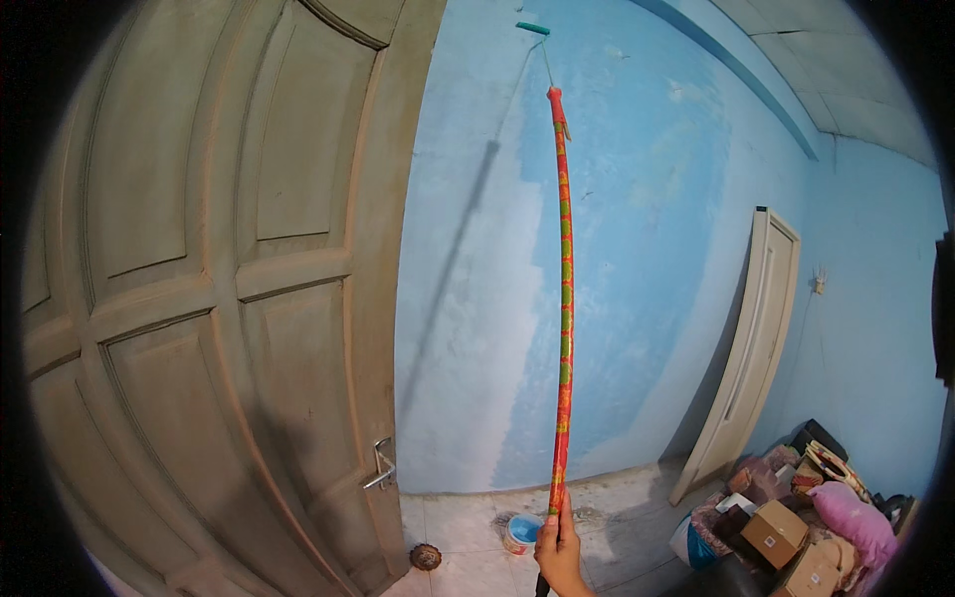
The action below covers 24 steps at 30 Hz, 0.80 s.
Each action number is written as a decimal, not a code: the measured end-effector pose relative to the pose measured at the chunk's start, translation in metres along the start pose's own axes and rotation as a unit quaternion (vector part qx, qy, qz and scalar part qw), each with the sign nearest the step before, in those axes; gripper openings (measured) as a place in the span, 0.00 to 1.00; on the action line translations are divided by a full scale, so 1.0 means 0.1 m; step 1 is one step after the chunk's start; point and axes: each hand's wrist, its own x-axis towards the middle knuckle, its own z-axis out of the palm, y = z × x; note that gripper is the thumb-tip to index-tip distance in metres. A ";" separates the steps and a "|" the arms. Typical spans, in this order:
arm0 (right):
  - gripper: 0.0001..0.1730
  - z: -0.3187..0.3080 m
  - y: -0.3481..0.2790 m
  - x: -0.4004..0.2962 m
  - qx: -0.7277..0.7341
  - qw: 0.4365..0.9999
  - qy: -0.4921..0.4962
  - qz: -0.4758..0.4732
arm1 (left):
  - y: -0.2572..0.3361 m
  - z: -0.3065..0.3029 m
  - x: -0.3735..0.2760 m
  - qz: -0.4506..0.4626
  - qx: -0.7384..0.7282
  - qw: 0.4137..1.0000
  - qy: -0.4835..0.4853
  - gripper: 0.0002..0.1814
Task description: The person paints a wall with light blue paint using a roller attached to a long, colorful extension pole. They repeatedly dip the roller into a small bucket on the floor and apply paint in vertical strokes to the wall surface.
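My right hand [559, 548] grips the lower part of a long pole [566, 283] wrapped in red, yellow and green patterned covering. The pole rises almost upright in front of the wall. At its top, a paint roller's red handle [556, 104] is joined to the pole, and a thin metal frame leads to the green roller sleeve [533, 28]. The roller is high by the blue wall [619, 246]; whether it touches the surface I cannot tell. A bucket of blue paint [524, 531] stands on the floor just left of my right hand. My left hand is out of view.
A brown panelled door [298, 328] with a metal lever handle [382, 472] fills the left. A small round brown object [425, 557] lies near its foot. A pale door panel [739, 358] leans at the right. Cardboard boxes [776, 531] and a pink pillow [852, 522] are piled at lower right.
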 end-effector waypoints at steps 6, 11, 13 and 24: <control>0.30 -0.23 -0.29 0.50 -0.145 0.986 0.048 -0.063 | -0.05 0.11 -0.03 0.004 -0.038 0.999 0.022 0.15; 0.31 -0.48 -0.17 0.33 -0.197 0.975 0.043 -0.098 | -0.31 0.35 -0.19 0.041 0.000 0.998 0.039 0.17; 0.32 -0.53 0.01 0.08 -0.224 0.969 0.042 -0.093 | -0.33 0.48 -0.28 0.034 0.159 0.985 0.054 0.18; 0.31 -0.65 -0.35 0.02 -0.187 0.980 0.013 -0.069 | -0.36 0.64 -0.47 0.030 0.151 0.985 0.078 0.19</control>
